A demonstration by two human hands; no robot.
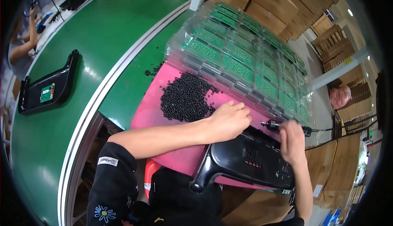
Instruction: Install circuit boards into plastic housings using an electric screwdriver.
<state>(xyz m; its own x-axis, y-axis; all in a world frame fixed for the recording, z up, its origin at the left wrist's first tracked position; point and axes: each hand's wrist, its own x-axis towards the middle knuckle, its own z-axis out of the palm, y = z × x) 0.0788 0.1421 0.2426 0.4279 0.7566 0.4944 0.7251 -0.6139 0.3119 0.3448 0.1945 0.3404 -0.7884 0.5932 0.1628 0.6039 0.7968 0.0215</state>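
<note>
A black plastic housing [241, 156] with a slotted grille lies on a pink mat [159, 97] in front of me. My left hand [230, 121] is over its far left edge, fingers curled downward; what they hold, if anything, is hidden. Beyond and left of that hand is a spread pile of small black screws [184, 99]. My right hand [292, 140] is closed around a black electric screwdriver [273, 125], above the housing's right end. The tool's tip points left toward my left hand, and its cable runs off right.
Clear plastic trays of green circuit boards [245, 54] are stacked behind the mat. On the green table [94, 66] to the left lies another black housing [61, 91] with a small green board [47, 92] in it. Cardboard boxes [331, 164] stand at right. A person [24, 46] is at far left.
</note>
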